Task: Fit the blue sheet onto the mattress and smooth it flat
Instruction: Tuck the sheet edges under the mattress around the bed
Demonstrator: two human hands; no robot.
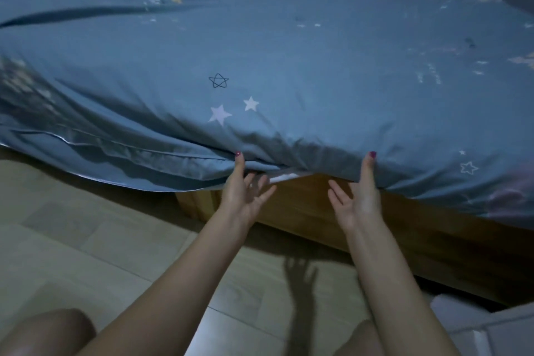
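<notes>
The blue sheet, printed with stars, covers the top of the mattress and hangs over its near edge. A white strip of mattress shows under the sheet's hem between my hands. My left hand is palm up at the near edge, thumb pressed against the sheet's side and fingers spread just below the hem. My right hand mirrors it further right, thumb up on the sheet, fingers straight and spread below. Neither hand holds fabric. To the left the sheet's edge hangs loose in folds.
A wooden bed frame runs below the mattress edge. Pale floor tiles lie in front. My knees show at the bottom. A light grey object sits at the bottom right corner. Walls stand behind the bed.
</notes>
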